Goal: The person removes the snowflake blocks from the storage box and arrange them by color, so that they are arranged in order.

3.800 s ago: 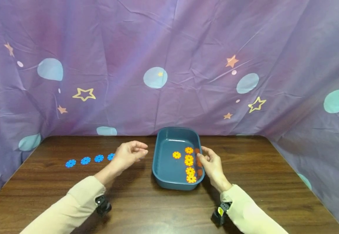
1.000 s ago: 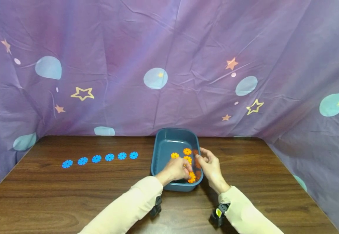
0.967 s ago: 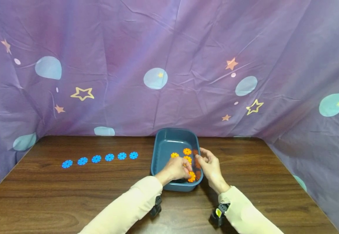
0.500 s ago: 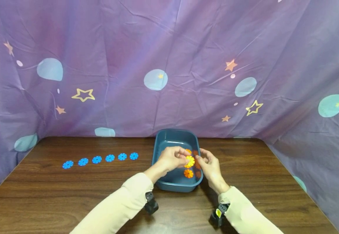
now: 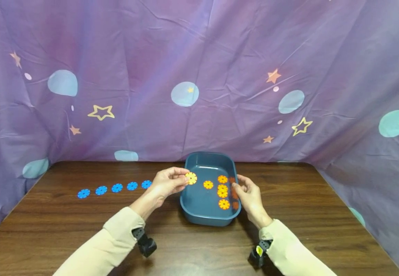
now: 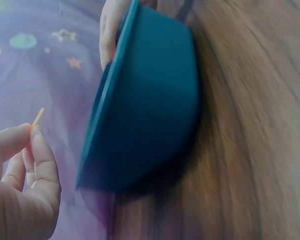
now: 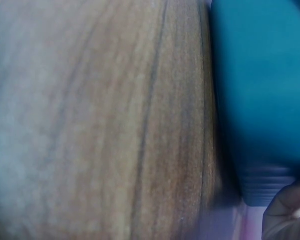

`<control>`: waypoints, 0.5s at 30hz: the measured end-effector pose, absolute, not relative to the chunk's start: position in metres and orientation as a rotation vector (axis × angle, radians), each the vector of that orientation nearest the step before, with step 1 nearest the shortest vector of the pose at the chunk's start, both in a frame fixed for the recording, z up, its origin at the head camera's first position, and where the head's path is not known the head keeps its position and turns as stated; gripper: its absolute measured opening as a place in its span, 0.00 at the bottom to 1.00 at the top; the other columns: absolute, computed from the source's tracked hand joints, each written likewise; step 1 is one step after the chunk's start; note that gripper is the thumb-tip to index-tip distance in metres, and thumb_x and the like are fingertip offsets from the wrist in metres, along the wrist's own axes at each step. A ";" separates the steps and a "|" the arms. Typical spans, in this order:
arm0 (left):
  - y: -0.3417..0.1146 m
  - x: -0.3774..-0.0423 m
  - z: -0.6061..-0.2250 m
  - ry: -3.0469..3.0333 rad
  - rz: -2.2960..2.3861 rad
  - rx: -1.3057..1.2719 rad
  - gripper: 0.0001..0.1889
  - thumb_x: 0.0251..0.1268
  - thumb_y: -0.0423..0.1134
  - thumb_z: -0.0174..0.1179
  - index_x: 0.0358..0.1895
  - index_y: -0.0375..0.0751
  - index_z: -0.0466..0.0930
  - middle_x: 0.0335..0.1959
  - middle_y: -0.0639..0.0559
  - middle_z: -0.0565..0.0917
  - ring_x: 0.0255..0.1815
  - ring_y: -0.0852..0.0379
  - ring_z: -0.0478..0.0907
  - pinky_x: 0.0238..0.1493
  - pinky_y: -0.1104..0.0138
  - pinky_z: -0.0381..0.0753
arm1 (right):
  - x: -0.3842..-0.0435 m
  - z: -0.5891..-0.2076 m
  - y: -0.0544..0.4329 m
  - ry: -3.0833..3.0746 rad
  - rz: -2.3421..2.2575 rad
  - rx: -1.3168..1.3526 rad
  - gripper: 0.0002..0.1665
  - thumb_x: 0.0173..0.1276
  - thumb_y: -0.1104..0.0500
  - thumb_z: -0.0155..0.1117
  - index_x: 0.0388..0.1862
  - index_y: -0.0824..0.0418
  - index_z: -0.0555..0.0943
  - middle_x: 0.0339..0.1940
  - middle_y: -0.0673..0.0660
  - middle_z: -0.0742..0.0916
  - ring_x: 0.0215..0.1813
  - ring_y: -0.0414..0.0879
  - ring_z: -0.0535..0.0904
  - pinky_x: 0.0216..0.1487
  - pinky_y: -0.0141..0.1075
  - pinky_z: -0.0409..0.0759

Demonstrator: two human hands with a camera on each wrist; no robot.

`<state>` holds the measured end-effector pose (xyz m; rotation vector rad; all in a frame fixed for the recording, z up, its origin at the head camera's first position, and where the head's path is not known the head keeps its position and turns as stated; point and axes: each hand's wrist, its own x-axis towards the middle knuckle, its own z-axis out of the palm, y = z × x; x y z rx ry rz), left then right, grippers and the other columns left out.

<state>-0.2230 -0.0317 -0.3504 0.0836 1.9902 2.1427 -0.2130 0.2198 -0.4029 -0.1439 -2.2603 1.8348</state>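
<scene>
Fingers (image 6: pixel 46 165) of the left hand (image 5: pixel 165 184) pinch a yellow disc (image 5: pixel 192 178) by its edge, near the left rim of the tray (image 5: pixel 206 221); the right hand (image 5: pixel 252 197) grips the right rim. A light pinch should suit something so thin — and a firm right hand should stop the tray sliding. Orange discs (image 5: pixel 224 204) lie inside. Left on the brown tabletop (image 5: pixel 199 253), blue discs (image 5: pixel 117 188) form a row; purple star-printed cloth (image 5: pixel 151 69) hangs beyond.

Cream sleeves (image 5: pixel 99 245); black device (image 5: pixel 147 245) behind left grip (image 5: pixel 165 184); behind right grip (image 5: pixel 250 196), another with yellow patch (image 5: pixel 259 250).
</scene>
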 end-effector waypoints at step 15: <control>-0.086 -0.222 -0.385 2.112 2.080 -0.085 0.18 0.60 0.26 0.57 0.53 0.22 0.71 0.32 0.53 0.82 0.30 0.67 0.78 0.35 0.75 0.80 | -0.214 -0.403 0.221 -2.266 1.834 -0.139 0.24 0.67 0.66 0.57 0.61 0.72 0.70 0.17 0.50 0.76 0.20 0.37 0.72 0.23 0.26 0.71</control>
